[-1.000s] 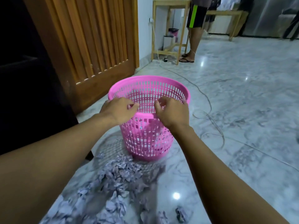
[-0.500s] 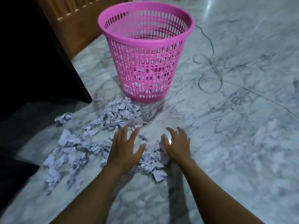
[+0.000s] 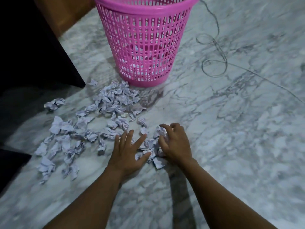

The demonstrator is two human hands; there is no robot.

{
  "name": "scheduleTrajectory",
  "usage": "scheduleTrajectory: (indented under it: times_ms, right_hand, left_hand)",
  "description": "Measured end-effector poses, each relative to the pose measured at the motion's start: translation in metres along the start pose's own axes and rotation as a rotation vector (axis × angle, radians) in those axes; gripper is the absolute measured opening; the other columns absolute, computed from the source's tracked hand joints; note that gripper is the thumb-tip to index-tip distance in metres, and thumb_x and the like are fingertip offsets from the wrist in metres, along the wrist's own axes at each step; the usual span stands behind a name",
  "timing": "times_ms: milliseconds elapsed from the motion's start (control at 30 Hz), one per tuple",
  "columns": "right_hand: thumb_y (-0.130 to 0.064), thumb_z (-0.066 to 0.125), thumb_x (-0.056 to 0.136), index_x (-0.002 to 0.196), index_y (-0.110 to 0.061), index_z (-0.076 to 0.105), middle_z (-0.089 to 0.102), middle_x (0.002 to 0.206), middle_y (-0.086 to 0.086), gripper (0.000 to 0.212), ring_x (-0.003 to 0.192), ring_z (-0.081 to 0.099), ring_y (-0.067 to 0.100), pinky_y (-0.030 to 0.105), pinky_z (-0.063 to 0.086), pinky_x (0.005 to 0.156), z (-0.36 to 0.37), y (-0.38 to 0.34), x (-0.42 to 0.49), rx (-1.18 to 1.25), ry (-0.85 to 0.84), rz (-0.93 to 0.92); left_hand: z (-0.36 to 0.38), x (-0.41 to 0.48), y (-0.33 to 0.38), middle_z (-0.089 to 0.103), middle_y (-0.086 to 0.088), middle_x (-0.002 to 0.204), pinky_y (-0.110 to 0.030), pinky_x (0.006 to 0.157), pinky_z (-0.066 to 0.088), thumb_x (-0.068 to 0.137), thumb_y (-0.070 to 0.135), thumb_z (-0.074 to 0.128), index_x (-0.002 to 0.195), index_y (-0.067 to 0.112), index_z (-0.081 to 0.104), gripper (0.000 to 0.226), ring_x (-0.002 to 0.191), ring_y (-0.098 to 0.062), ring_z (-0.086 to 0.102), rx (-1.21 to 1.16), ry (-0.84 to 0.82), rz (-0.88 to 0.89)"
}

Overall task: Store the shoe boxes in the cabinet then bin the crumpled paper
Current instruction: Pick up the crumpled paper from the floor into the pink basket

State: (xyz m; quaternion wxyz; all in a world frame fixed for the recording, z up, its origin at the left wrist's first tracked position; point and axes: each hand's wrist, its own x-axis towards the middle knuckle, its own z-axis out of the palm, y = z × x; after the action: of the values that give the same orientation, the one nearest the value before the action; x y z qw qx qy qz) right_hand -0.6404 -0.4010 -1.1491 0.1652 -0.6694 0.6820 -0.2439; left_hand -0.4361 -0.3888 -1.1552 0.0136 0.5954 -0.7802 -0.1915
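Note:
A pink slotted plastic bin (image 3: 145, 38) stands upright on the marble floor, with a few paper scraps visible through its wall. Several crumpled white paper balls (image 3: 113, 100) lie scattered in front of it and off to the left. My left hand (image 3: 127, 152) rests flat on the floor with fingers spread, touching the nearest small heap of paper (image 3: 148, 146). My right hand (image 3: 175, 142) sits on the right side of that heap, fingers curled over the paper. No shoe boxes are in view.
A dark cabinet side (image 3: 33, 47) fills the left edge, with a wooden panel (image 3: 66, 15) behind it. A thin grey cable (image 3: 214, 63) loops across the floor to the right of the bin. Bare marble floor (image 3: 247, 146) stretches to the right.
Both hands left the bin's rim and came down to the floor near me. They now press on a small heap of paper, and the right fingers have curled inward.

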Motion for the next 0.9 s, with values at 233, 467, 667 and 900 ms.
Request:
scheduleTrajectory:
  times_ms: [233,467,667,900]
  right_hand:
    - [-0.034,0.051,0.095,0.12,-0.024,0.062,0.054,0.118,0.009,0.029,0.101,0.05,0.03,0.04,0.046,0.085,0.021,0.012,0.006,-0.097,-0.179,-0.096]
    - [-0.015,0.054,0.094,0.134,-0.011,0.054,0.06,0.113,0.014,0.04,0.104,0.056,0.028,0.031,0.041,0.087,0.019,0.009,0.019,0.131,-0.221,0.017]
    - [-0.002,0.06,0.081,0.083,-0.008,0.065,0.065,0.092,0.003,0.007,0.079,0.057,0.004,0.008,0.04,0.069,-0.007,-0.002,0.008,0.458,0.171,0.356]
    - [-0.016,0.049,0.082,0.094,-0.012,0.066,0.065,0.121,-0.002,0.021,0.113,0.055,0.015,0.024,0.044,0.091,0.012,-0.003,-0.052,0.211,0.119,0.162]
  left_hand:
    - [0.01,-0.001,0.003,0.041,-0.012,0.146,-0.056,0.116,0.021,0.09,0.059,0.038,0.146,0.044,0.029,0.059,0.136,-0.034,0.036,0.047,0.121,0.121]
    - [0.016,-0.006,0.007,0.046,-0.011,0.143,-0.052,0.11,0.03,0.097,0.044,0.042,0.142,0.038,0.044,0.045,0.128,-0.033,0.044,0.112,0.171,0.203]
    - [0.014,-0.005,0.009,0.044,-0.008,0.145,-0.05,0.11,0.027,0.093,0.058,0.039,0.138,0.041,0.048,0.05,0.129,-0.03,0.042,0.061,0.13,0.173]
    - [0.018,0.0,0.008,0.051,-0.012,0.137,-0.049,0.101,0.036,0.084,0.063,0.051,0.133,0.036,0.055,0.056,0.12,-0.032,0.05,0.084,0.152,0.195]
